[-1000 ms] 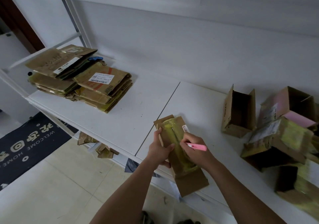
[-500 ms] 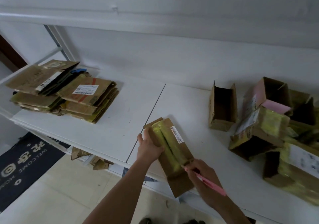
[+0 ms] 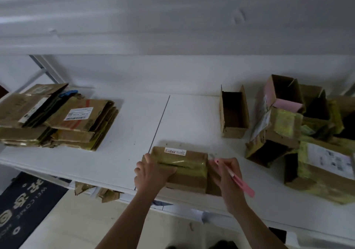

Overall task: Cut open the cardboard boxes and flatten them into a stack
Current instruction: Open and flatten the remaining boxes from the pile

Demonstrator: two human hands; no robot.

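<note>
Nearest, the left hand (image 3: 151,174) clasps the left end of a taped cardboard box (image 3: 184,169) lying at the front edge of the white table (image 3: 119,152). The right hand (image 3: 225,174) grips a pink cutter (image 3: 237,177) at the box's right end. Farther back sit flattened stacks (image 3: 57,118) left and open boxes (image 3: 284,126) right.

dark floor mat (image 3: 25,206) | reads "WELCOME" | box labels illegible

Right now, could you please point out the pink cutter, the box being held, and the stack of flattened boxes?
pink cutter (image 3: 242,184), head view, on its handle.
box being held (image 3: 189,174), head view, on its taped top face.
stack of flattened boxes (image 3: 80,122), head view, on the top labelled sheet.
</note>
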